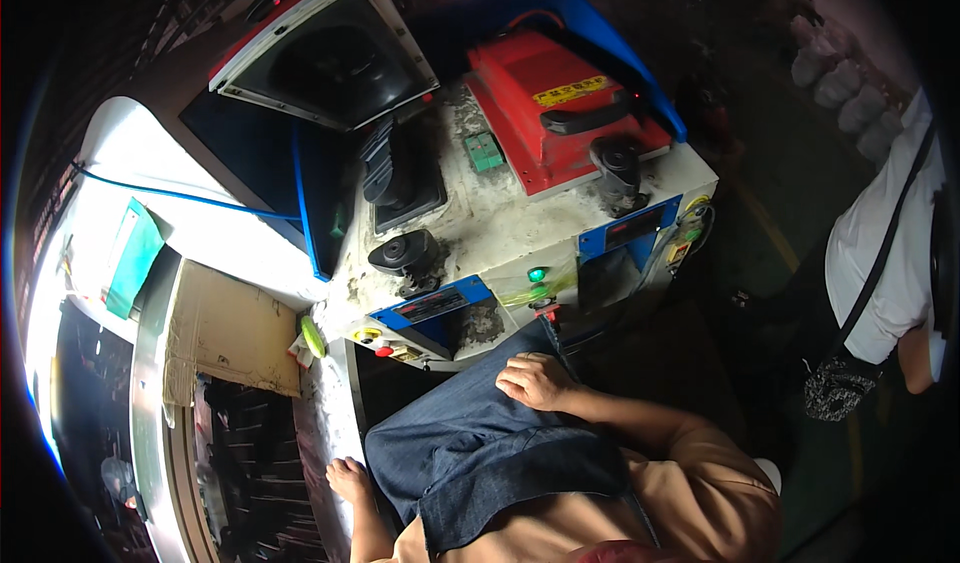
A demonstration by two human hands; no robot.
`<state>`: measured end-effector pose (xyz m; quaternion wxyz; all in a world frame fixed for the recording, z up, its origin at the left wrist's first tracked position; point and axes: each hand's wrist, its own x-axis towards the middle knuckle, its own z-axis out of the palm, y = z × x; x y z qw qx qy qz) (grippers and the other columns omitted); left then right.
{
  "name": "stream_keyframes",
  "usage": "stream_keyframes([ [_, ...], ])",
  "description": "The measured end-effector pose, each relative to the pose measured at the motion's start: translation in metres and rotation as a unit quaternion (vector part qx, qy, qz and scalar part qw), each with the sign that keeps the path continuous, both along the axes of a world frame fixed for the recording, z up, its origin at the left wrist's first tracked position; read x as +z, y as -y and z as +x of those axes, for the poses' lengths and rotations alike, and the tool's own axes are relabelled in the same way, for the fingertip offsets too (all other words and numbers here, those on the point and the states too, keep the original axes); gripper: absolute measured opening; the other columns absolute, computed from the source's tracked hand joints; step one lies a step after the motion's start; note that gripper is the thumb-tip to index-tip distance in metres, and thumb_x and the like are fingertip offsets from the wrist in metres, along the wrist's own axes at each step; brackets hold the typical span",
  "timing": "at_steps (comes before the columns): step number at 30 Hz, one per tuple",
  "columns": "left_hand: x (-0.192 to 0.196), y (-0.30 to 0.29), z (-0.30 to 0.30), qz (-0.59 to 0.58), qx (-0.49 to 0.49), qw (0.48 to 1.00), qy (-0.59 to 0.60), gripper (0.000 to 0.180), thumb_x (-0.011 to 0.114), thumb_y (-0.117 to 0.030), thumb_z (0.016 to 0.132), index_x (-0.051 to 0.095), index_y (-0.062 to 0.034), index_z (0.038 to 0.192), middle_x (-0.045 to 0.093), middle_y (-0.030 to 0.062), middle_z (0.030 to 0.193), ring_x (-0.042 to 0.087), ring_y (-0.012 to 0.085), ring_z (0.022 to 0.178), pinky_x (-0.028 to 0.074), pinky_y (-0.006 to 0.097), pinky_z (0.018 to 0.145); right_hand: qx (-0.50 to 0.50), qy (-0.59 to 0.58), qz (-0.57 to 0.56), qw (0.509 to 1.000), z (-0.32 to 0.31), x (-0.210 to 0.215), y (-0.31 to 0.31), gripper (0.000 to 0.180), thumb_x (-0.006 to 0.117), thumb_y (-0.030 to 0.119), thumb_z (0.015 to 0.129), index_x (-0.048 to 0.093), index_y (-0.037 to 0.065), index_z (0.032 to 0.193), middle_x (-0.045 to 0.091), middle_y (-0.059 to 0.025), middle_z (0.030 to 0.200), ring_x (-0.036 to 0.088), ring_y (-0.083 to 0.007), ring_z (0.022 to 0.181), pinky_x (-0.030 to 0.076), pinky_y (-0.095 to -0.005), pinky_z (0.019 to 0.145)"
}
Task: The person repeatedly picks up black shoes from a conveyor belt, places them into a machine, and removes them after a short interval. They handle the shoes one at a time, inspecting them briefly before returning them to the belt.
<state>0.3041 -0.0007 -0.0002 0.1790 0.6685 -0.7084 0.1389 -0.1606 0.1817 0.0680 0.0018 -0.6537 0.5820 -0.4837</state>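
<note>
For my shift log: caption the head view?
Right hand rests on denim-clad thigh, left hand beside it, before a worn control console.

Dim overall; blown-out glare along left side. Strong fisheye bending, black vignette at rim. Centre sharp, edges soft.

Dim workshop — dark green floor [800, 203], yellow-lined.

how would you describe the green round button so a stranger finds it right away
Start at the big red housing on top of the white control console. Drop to the console's front face: the green round button sits between two blue panels, above the right hand, the only glowing green one there.
</note>
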Motion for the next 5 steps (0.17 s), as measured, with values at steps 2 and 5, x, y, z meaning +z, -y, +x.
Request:
stream_keyframes([
  [2,-0.001,0.004,-0.001,-0.013,-0.010,1.000,-0.004,0.023,0.060,-0.024,0.088,0.060,-0.0008,0.086,0.059,0.0188,0.091,0.057,0.0396,0.089,0.045,0.053,0.076,-0.006,-0.006,0.009,1.000,0.000,0.004,0.000,0.017,0.067,0.023,0.088,0.064,0.008,0.079,0.060,-0.0076,0.075,0.063,-0.0275,0.073,0.051,-0.0385,0.066],
  [5,-0.011,0.010,0.012,-0.008,-0.005,1.000,0.000,0.026,0.064,-0.025,0.084,0.061,0.0000,0.089,0.060,0.0204,0.092,0.057,0.0396,0.091,0.046,0.052,0.078,0.017,0.028,0.053,0.998,-0.002,0.000,0.003,0.017,0.071,0.024,0.085,0.066,0.009,0.081,0.060,-0.0066,0.075,0.063,-0.0270,0.075,0.051,-0.0389,0.067],
])
